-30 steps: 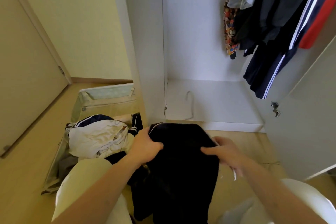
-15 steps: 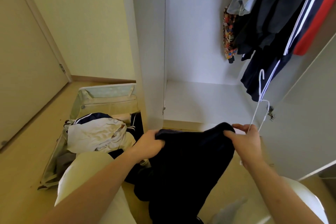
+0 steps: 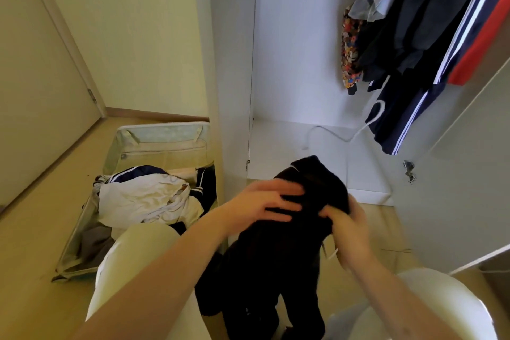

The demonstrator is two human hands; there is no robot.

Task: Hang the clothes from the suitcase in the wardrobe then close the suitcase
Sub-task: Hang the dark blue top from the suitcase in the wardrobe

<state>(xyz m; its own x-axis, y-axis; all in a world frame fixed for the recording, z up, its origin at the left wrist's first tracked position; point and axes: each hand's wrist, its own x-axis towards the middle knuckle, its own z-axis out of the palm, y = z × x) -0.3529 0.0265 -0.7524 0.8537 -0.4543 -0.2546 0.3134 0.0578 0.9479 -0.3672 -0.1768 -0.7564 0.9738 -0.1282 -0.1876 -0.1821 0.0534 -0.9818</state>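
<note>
I hold a black garment (image 3: 278,251) in front of me, bunched at its top and hanging down between my knees. My left hand (image 3: 265,201) lies over the bunched top with its fingers curled across the cloth. My right hand (image 3: 349,232) grips the garment's right side, and a bit of white shows under it. A white hanger (image 3: 356,134) shows just above the garment against the wardrobe floor (image 3: 278,152); I cannot tell whether it lies there. The open suitcase (image 3: 154,136) lies on the floor at left, holding white and navy clothes (image 3: 143,196).
Several garments (image 3: 414,36) hang at the wardrobe's upper right, dark ones with a navy, white and red jacket. One white wardrobe door (image 3: 229,63) stands open between suitcase and wardrobe, the other (image 3: 455,174) at right. A closed room door (image 3: 36,85) is at far left.
My hands have come together: the left moved up onto the garment's top, the right dropped from holding a hanger up and now grips the bunched cloth. The garment is gathered tighter.
</note>
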